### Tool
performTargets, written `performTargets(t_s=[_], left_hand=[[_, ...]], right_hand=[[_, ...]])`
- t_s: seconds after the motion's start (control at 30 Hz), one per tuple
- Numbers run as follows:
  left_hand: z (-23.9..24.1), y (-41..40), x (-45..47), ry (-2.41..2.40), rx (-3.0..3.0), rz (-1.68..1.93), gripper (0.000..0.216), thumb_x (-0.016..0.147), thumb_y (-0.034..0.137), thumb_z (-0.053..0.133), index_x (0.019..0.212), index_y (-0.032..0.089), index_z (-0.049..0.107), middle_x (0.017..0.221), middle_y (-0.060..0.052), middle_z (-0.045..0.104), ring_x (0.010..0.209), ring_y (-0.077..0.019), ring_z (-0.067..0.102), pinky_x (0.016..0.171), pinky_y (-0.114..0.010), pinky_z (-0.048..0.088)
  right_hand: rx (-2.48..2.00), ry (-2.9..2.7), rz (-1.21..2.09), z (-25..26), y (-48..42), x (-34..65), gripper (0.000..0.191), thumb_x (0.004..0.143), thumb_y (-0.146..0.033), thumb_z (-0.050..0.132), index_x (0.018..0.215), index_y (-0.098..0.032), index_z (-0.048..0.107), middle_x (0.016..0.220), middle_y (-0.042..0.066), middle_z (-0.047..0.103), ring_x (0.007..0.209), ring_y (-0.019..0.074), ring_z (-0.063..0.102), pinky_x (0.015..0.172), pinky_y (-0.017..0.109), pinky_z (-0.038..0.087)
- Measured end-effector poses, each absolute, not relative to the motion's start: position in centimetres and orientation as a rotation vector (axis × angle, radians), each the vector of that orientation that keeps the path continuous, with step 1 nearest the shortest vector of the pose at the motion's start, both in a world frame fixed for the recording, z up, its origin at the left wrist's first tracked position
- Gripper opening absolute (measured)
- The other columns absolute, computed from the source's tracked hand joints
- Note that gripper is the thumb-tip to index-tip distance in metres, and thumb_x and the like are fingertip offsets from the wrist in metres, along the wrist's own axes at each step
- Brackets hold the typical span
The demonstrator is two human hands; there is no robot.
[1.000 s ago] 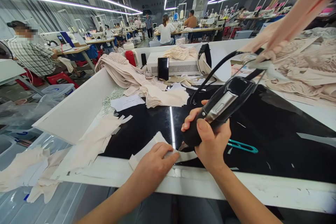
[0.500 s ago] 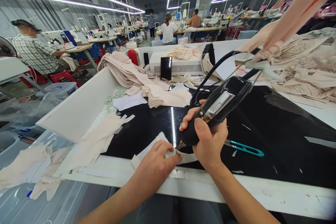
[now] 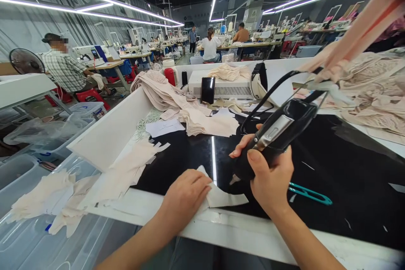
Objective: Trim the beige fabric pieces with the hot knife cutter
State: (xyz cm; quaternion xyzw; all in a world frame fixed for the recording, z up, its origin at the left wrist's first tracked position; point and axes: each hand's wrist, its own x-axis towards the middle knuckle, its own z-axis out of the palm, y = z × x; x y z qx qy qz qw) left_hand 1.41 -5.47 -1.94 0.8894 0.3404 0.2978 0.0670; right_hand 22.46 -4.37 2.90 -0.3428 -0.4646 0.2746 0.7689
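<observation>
My right hand (image 3: pixel 271 174) is wrapped around a black corded power tool (image 3: pixel 286 120) with a metal plate on its side. Its lower end points down and left, close above the black tabletop (image 3: pixel 190 156). Pale cloth strips (image 3: pixel 354 46) suspend the tool from above. At the table's front edge, my left hand (image 3: pixel 186 192) grips a cream fabric piece (image 3: pixel 228 199), fingers together; part of the cloth is hidden under them. The strip's free end curves right, apart from the tool. Teal thread snips (image 3: pixel 311 194) lie to the right of my right hand.
Stacked cream fabric pieces (image 3: pixel 210 123) lie behind, more (image 3: pixel 126 168) at the left edge. A white box (image 3: pixel 221 88) and a phone (image 3: pixel 208 90) stand at the back. A fabric heap (image 3: pixel 373 93) is at right, plastic bins (image 3: pixel 72 135) at left. Coworkers sit beyond.
The tool's lower end has moved away from the fabric, upward and right. My left hand has shifted back along the cloth, baring more of the strip. The whole view has swung slightly left.
</observation>
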Motion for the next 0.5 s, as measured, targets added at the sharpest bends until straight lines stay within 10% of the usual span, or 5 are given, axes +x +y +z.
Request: performTargets(t_s=[0.5], left_hand=[[-0.1, -3.3, 2.8, 1.638, 2.234, 0.418, 0.008, 0.109, 0.016, 0.062, 0.102, 0.019, 0.065, 0.117, -0.005, 0.069, 0.111, -0.0263, 0.061, 0.103, -0.043, 0.046]], right_hand=[[-1.618, -1.733, -0.091, -8.1, -7.8, 40.7, 0.08, 0.097, -0.085, 0.055, 0.147, -0.024, 0.07, 0.143, 0.018, 0.076, 0.131, 0.0459, 0.072, 0.102, 0.061, 0.066]])
